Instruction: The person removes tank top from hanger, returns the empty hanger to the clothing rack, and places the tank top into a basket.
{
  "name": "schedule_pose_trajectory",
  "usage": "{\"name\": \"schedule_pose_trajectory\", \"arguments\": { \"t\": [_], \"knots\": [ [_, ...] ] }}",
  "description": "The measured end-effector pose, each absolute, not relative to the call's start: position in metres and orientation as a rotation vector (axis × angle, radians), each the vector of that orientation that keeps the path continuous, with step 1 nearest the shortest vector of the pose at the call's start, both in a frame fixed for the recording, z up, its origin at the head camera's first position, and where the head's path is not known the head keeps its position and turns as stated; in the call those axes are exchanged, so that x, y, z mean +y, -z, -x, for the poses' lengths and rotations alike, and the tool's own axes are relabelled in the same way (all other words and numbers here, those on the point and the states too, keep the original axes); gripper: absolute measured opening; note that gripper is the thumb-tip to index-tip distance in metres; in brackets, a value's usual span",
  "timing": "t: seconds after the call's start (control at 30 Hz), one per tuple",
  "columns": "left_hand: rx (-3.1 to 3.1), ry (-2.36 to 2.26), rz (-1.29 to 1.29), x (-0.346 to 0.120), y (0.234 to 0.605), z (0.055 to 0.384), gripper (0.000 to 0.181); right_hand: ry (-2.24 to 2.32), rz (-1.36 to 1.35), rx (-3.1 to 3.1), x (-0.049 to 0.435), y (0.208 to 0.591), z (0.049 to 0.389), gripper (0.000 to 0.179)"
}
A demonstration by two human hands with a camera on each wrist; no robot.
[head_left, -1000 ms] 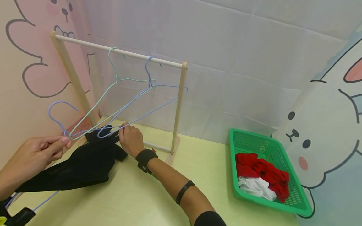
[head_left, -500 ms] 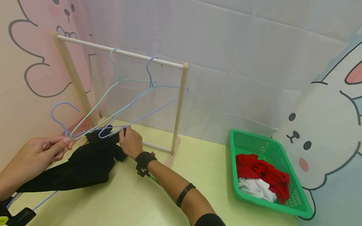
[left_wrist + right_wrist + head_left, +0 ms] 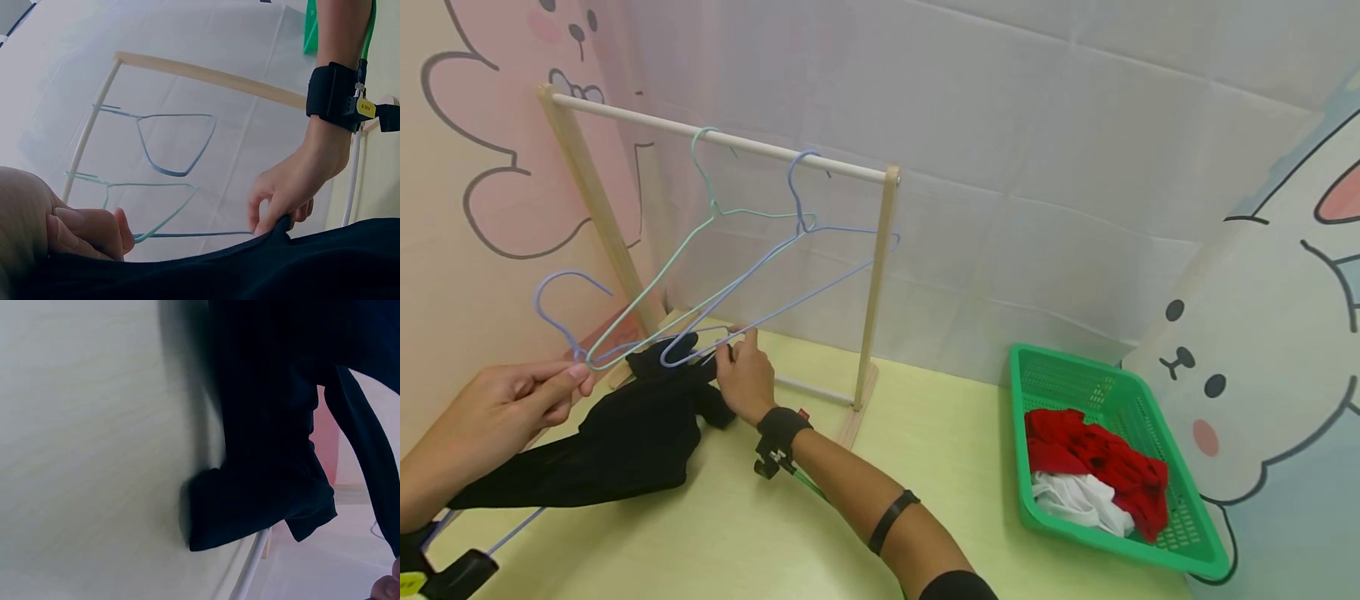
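Note:
My left hand (image 3: 512,408) pinches a blue-purple wire clothes hanger (image 3: 540,308) just below its hook. A black shirt (image 3: 625,437) hangs limp across the hanger, with a lower bar of the hanger showing beneath its near end. At the hanger's far end, my right hand (image 3: 747,379) pinches the shirt's edge, its index finger raised beside the hanger's tip. The left wrist view shows the cloth (image 3: 281,262) drawn up to a small peak in the right fingertips (image 3: 265,225). A short sleeve (image 3: 250,506) dangles close over the table in the right wrist view.
A wooden rack (image 3: 880,275) with a white rail (image 3: 625,117) stands behind the hands. From it hang a mint hanger (image 3: 655,279) and a blue hanger (image 3: 752,271), overlapping the held one in view. A green basket (image 3: 1195,533) with red cloth (image 3: 1097,458) and white cloth (image 3: 1078,500) sits right.
The right fingers have shifted slightly at the hanger's far end, the index finger now sticking up, and the shirt edge there has moved a little. The left hand keeps its hold.

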State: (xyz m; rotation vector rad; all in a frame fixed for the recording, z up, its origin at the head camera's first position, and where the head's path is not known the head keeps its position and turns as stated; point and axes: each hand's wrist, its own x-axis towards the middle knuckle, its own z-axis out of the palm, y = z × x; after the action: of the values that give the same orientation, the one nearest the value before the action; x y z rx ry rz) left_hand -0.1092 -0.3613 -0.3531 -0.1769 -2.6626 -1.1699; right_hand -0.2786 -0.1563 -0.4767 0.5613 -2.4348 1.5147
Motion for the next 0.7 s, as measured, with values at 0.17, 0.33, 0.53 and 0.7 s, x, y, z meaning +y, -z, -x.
{"name": "schedule_pose_trajectory", "arguments": {
  "t": [0.17,0.33,0.53,0.7],
  "knots": [
    [-2.640,1.196,0.177,-0.361,0.352,0.109,0.026,-1.585,-0.515,-2.385,-0.156,0.480,0.274,0.035],
    [-2.621,1.248,0.194,-0.362,0.353,0.109,0.030,-1.565,-0.519,-2.380,-0.153,0.482,0.269,0.032],
    [-2.603,1.310,0.212,-0.362,0.354,0.109,0.030,-1.452,-0.666,-2.371,-0.146,0.480,0.262,0.024],
    [-2.597,1.333,0.192,-0.361,0.354,0.108,0.031,-1.394,-0.734,-2.331,-0.142,0.481,0.254,0.023]
  ]
}}
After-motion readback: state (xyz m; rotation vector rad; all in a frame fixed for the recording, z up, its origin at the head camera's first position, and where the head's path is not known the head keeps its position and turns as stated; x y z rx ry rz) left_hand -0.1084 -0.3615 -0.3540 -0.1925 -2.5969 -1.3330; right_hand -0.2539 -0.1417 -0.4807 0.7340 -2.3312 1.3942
